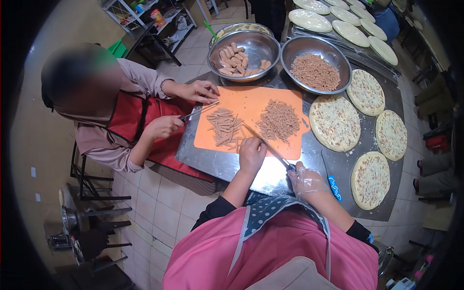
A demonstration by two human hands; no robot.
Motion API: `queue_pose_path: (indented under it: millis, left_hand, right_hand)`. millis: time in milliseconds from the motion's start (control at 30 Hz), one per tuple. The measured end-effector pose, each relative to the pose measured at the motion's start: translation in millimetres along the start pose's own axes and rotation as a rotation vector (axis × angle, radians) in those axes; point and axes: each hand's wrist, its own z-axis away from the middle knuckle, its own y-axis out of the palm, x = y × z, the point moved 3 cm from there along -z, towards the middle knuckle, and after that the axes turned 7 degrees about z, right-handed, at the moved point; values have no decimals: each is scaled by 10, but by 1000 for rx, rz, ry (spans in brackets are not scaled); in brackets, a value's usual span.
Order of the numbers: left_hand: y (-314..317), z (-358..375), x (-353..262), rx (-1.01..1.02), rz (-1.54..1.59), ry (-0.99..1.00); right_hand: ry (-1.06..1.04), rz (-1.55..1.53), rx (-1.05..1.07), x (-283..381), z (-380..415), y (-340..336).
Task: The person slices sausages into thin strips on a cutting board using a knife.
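My right hand (309, 182), in a clear plastic glove, grips the dark handle of a kitchen knife (274, 151). Its blade slants up and left across the orange cutting board (249, 96). My left hand (253, 152) is closed beside the blade at the board's near edge, fingers curled over the ends of some sausage strips. A loose pile of sausage strips (224, 126) lies left of the blade; a heap of diced sausage (279, 120) lies to its right. Across the board's left corner, a co-worker's hand (165, 126) holds another knife (200, 110).
Behind the board stand a steel bowl of sausage pieces (234, 60) and a steel bowl of diced sausage (315, 71). Several topped pizza bases, including a large one (334, 123), lie at right. A blue-handled tool (334, 188) rests near my right hand.
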Motion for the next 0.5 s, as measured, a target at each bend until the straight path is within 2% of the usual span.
queue_pose_path:
  millis: [133,233,500]
  left_hand:
    - [13,-1,-6,-10,13,-29]
    - [20,15,24,12,4,-50]
    - [11,-15,-23,-71,-4,-51]
  right_hand:
    - [4,27,-24,-92,-110,186]
    - [-39,-88,-52,-112,-252,167]
    - [3,-68,42,-54,-91,41]
